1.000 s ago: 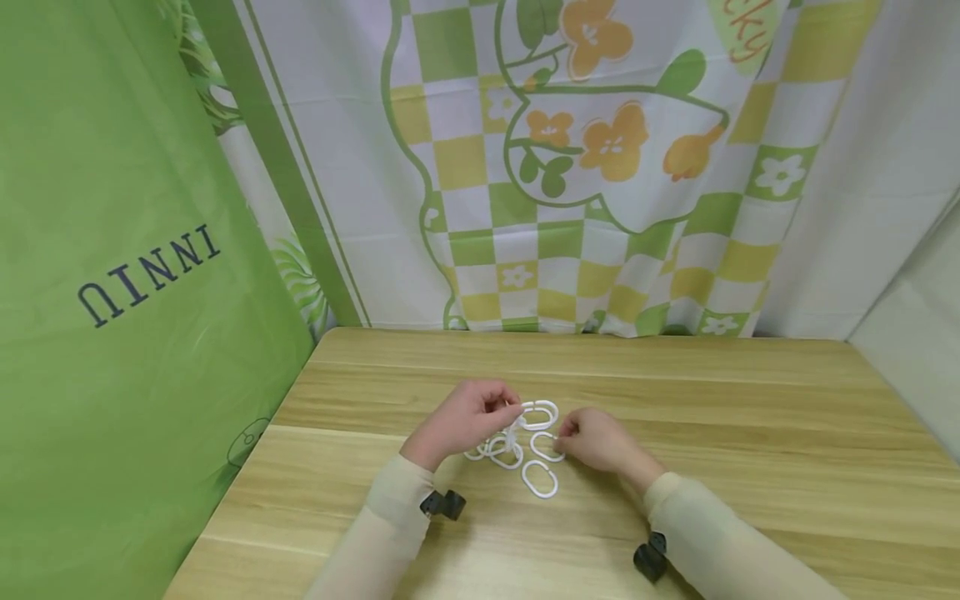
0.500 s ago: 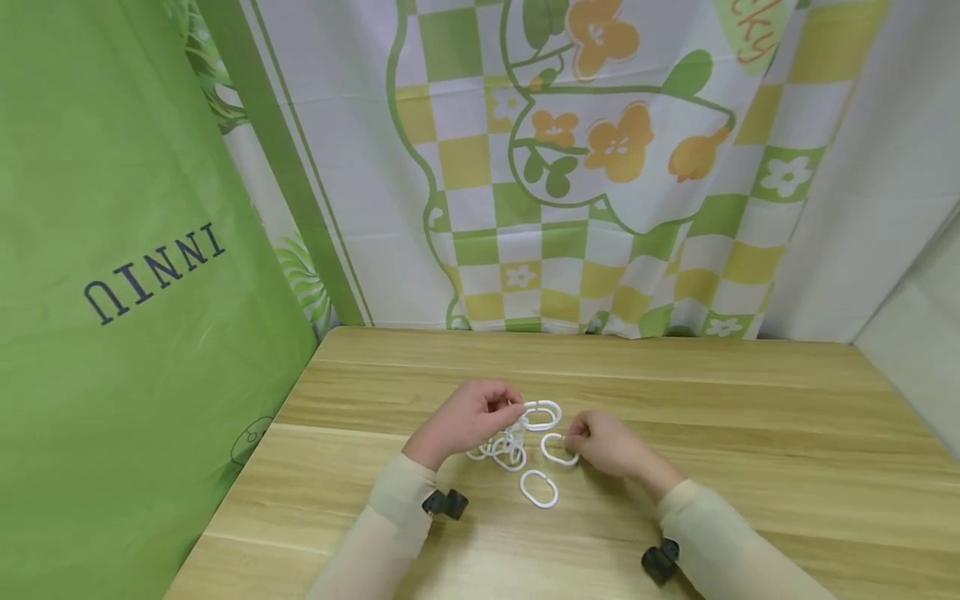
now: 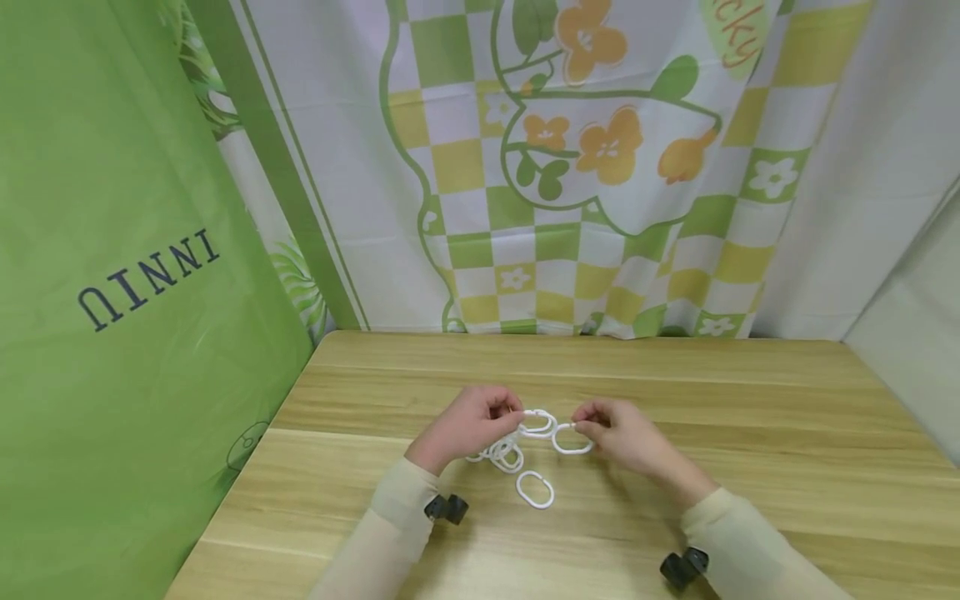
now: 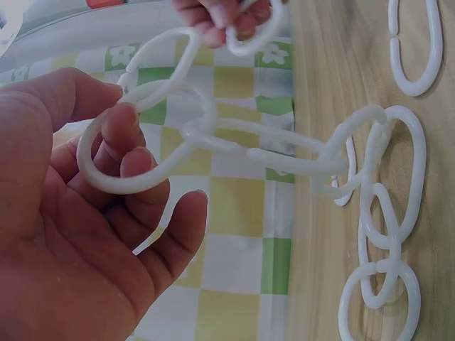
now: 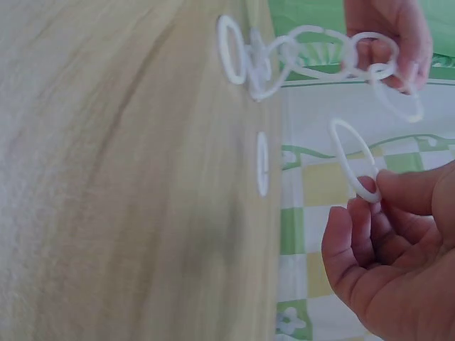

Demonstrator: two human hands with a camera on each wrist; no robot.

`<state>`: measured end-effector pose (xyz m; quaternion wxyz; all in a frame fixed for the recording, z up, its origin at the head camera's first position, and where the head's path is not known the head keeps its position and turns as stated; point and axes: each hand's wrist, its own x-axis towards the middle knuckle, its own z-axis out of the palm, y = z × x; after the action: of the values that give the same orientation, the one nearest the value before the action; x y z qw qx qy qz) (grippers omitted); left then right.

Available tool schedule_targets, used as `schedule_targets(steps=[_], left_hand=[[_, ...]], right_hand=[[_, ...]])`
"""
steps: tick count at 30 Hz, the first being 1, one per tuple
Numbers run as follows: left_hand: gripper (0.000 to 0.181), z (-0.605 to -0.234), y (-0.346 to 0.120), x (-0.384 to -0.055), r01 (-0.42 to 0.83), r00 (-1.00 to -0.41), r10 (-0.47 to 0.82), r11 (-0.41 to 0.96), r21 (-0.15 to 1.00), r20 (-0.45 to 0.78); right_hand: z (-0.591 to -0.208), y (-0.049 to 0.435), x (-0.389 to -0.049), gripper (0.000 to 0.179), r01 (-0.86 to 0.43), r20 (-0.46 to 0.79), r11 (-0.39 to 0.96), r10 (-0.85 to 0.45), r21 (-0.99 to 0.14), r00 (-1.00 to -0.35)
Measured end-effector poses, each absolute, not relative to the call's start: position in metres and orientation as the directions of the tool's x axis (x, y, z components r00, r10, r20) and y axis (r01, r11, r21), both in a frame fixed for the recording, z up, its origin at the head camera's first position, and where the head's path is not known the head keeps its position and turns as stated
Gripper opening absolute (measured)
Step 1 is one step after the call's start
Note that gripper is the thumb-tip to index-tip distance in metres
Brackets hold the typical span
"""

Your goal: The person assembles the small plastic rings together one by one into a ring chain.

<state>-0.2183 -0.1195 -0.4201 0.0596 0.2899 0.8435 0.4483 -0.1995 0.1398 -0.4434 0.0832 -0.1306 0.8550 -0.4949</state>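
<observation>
My left hand point(image 3: 468, 423) pinches a white oval plastic link between thumb and finger. This link belongs to a chain point(image 4: 291, 162), which runs down from the hand to a bunched heap on the table. At the hand's end, another white link point(image 4: 186, 60) reaches out toward the right hand. My right hand point(image 3: 630, 437) pinches a separate white oval link point(image 3: 573, 452), held just above the table to the right of the chain's end. In the right wrist view a small gap separates this link point(image 5: 340, 153) from the chain. A single loose link point(image 3: 536, 506) lies nearer to me.
The wood-grain table point(image 3: 712, 400) spreads out around both hands. A patterned curtain point(image 3: 585, 250) hangs behind its far edge, and a green cloth point(image 3: 150, 375) hangs along the left side. Each wrist wears a small black camera point(image 3: 684, 569).
My right hand has raised its link off the table and shifted slightly right, turning the link more level beside the chain's end. The left hand has kept its hold on the chain, almost unmoved.
</observation>
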Motion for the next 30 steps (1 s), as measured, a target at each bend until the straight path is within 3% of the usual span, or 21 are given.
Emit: schedule_targets(steps=[10, 20, 30], left_hand=[[0.007, -0.424, -0.117, -0.218, 0.446, -0.822, 0.548, 0.449, 0.774, 0.156], [0.013, -0.429, -0.105, -0.214, 0.52, -0.762, 0.629, 0.456, 0.722, 0.151], [0.011, -0.429, -0.099, -0.211, 0.587, -0.725, 0.663, 0.454, 0.671, 0.186]], right_hand=[[-0.424, 0.147, -0.189, 0.011, -0.262, 0.039, 0.433, -0.46, -0.863, -0.887], [-0.422, 0.141, -0.188, 0.012, -0.256, 0.052, 0.465, -0.407, -0.848, -0.912], [-0.423, 0.139, -0.189, 0.013, -0.293, 0.081, 0.426, -0.45, -0.856, -0.89]])
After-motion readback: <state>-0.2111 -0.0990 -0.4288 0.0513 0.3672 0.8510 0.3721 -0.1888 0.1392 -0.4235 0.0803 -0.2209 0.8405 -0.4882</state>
